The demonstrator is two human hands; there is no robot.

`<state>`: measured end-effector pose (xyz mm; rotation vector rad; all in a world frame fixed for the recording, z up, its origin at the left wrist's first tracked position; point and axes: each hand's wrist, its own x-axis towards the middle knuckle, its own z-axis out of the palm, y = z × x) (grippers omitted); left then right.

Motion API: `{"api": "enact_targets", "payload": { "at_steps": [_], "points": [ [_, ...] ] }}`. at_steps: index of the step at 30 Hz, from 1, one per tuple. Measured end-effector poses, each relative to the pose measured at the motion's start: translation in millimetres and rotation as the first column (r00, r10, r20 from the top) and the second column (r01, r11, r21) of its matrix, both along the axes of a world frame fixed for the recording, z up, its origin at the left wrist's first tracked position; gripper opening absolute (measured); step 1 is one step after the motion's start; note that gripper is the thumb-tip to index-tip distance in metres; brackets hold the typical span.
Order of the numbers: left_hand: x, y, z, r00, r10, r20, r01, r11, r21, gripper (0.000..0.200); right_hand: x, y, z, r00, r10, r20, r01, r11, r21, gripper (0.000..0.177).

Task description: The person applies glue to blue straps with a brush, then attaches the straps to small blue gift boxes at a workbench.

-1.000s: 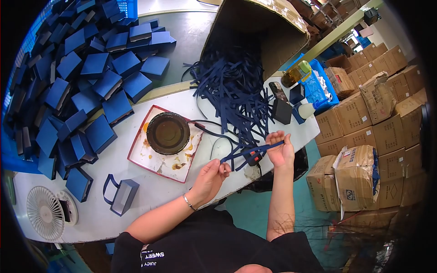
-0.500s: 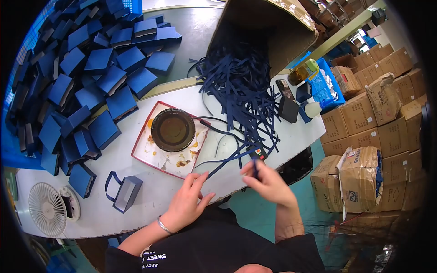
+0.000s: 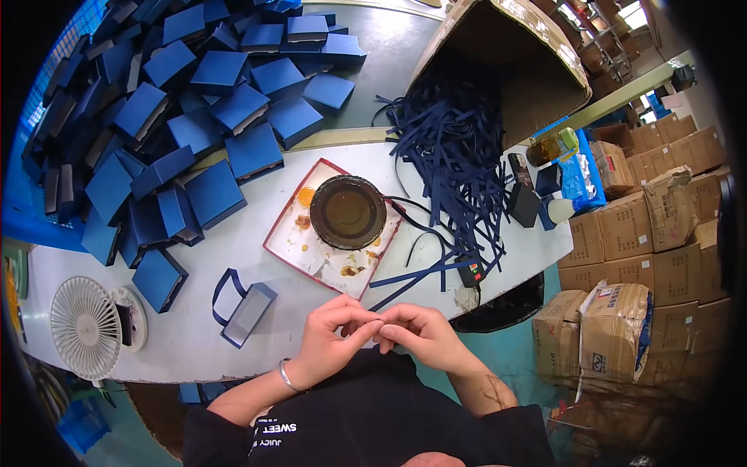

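My left hand (image 3: 331,342) and my right hand (image 3: 429,335) meet at the table's front edge, fingertips pinched together and touching. Whatever lies between the fingertips is too small or hidden to make out. Just beyond them is a tray with a red rim (image 3: 289,214), stained with amber drips and bearing a round dark pot (image 3: 348,212) of brown liquid. Loose navy ribbons (image 3: 447,148) spill from a cardboard box (image 3: 545,86), and a couple of strands reach close to my fingers. To the left lies a small blue-grey box with a ribbon loop (image 3: 250,315).
Many blue boxes (image 3: 222,72) are heaped at the left in a blue crate (image 3: 48,97). A white fan (image 3: 85,327) stands at the front left. At the right are a phone (image 3: 518,166), a black box (image 3: 523,204) and a power strip (image 3: 471,274); stacked cartons (image 3: 673,272) stand beyond.
My hands were apart and have come together at the fingertips, the right one moving left and down. The camera view has shifted, so the table's things appear farther right.
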<state>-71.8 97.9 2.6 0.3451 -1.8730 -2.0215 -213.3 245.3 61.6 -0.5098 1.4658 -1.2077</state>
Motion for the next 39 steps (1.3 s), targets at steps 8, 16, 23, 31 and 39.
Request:
{"api": "enact_targets", "payload": {
  "at_steps": [8, 16, 23, 31, 39],
  "points": [
    [54.7, -81.5, 57.6, 0.997, 0.063, 0.05, -0.012, 0.738, -0.675, 0.062, -30.8, -14.0, -9.9, 0.977, -0.133, -0.169, 0.131, 0.991, -0.024, 0.014],
    [107.9, -141.7, 31.6, 0.919, -0.235, 0.317, 0.331, 0.897, -0.293, 0.111, -73.5, -53.1, -32.1, 0.969, -0.159, -0.189, 0.161, 0.987, 0.0, 0.015],
    [103.0, -115.1, -14.5, 0.948, -0.143, 0.284, 0.219, 0.942, -0.255, 0.129, -87.0, -64.4, -45.9, 0.982, -0.144, -0.119, 0.151, 0.987, 0.051, 0.017],
    [84.6, -84.7, -33.2, 0.974, 0.109, 0.199, -0.017, 0.91, -0.414, 0.132, -86.3, -69.9, -55.0, 0.981, -0.164, -0.106, 0.171, 0.984, 0.055, 0.016],
    [82.1, -81.4, -29.6, 0.959, 0.241, 0.147, -0.148, 0.872, -0.467, 0.138, -83.9, -66.6, -64.7, 0.976, -0.215, -0.018, 0.215, 0.976, 0.043, 0.015]
  ]
}}
